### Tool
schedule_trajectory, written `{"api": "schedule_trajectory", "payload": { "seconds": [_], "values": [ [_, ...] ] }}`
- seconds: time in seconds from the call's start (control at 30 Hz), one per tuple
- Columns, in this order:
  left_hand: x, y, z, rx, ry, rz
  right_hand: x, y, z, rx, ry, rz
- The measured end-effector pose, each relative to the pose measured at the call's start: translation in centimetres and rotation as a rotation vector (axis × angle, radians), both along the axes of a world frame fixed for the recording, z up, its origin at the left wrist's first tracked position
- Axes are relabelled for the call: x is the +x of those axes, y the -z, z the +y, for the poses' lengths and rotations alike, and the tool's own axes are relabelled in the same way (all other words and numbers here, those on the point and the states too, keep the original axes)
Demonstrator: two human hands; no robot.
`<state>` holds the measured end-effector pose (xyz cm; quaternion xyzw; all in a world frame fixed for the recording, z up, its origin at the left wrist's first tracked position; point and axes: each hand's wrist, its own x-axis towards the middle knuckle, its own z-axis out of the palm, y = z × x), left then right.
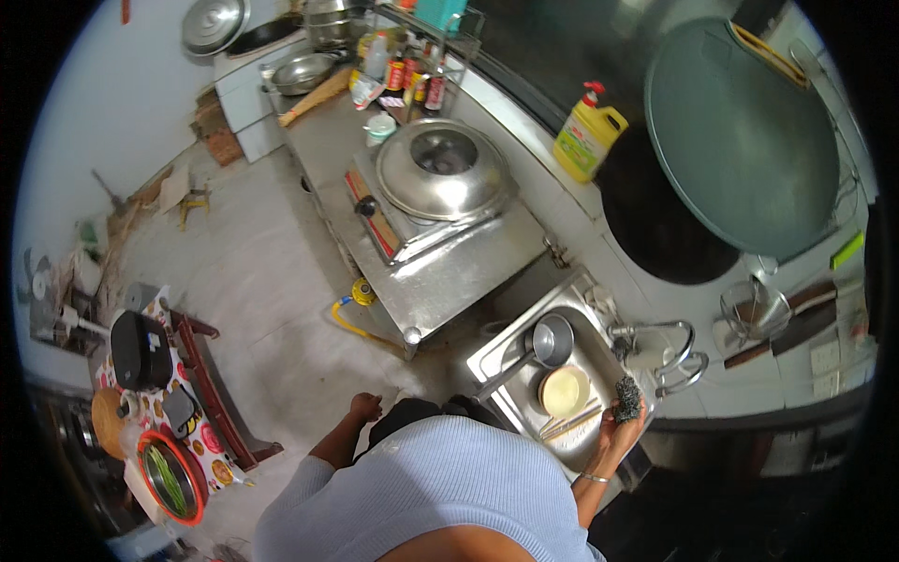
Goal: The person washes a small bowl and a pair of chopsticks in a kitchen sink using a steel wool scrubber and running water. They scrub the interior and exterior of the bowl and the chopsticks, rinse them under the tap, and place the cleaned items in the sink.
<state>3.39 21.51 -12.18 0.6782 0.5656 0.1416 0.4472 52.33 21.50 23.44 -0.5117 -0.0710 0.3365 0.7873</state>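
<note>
At the right edge of the steel sink (596, 348), my right hand (615, 438) is closed on a dark grey steel wool scrubber (628, 397). A bracelet circles that wrist. Inside the sink lies a metal dipper (553, 339), its long handle reaching over the near left rim. Beside it sits a round bowl (565, 391), pale yellow inside, with a few chopsticks (572, 424) lying just nearer to me. My left hand (365, 406) hangs low at my left side, away from the sink, its fingers curled with nothing visible in them.
Two curved faucets (688, 361) rise behind the sink. Left of it stands a steel table (473, 272) with a wok (440, 169) on a stove. A yellow jug (588, 136) and a large green lid (744, 140) are beyond. A red-rimmed basin (192, 473) is at far left.
</note>
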Motion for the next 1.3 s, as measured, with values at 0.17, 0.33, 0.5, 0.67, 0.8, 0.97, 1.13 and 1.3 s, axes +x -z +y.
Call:
{"api": "schedule_trajectory", "payload": {
  "seconds": [0.17,0.33,0.5,0.67,0.8,0.97,1.13,1.3],
  "values": [
    [1.2,2.8,3.6,-0.258,0.108,-0.732,-1.5,-0.8,-3.4,-0.007,0.086,-0.073],
    [12.0,-17.4,8.4,-1.027,-0.164,-0.680,-1.3,0.4,-7.9,0.001,0.149,0.107],
    [17.7,-21.1,9.0,-1.247,-0.022,-0.879,-1.8,1.5,-7.4,0.167,0.033,0.349],
    [21.3,-19.1,9.5,-1.318,-0.059,-0.755,-4.2,-0.1,-6.1,0.200,-0.016,0.335],
    [22.8,-18.4,10.6,-1.363,-0.034,-0.660,-3.8,1.7,-7.8,0.257,-0.102,0.421],
    [21.9,-21.7,8.9,-1.067,0.026,-0.546,-2.1,4.4,-9.7,0.295,-0.178,0.343],
    [19.4,-24.7,7.3,-0.712,0.161,-0.418,-0.9,6.1,-10.3,0.309,-0.138,0.389],
    [18.3,-24.8,5.8,0.090,0.328,-0.070,-0.3,6.9,-9.9,0.305,-0.127,0.391]
  ]
}}
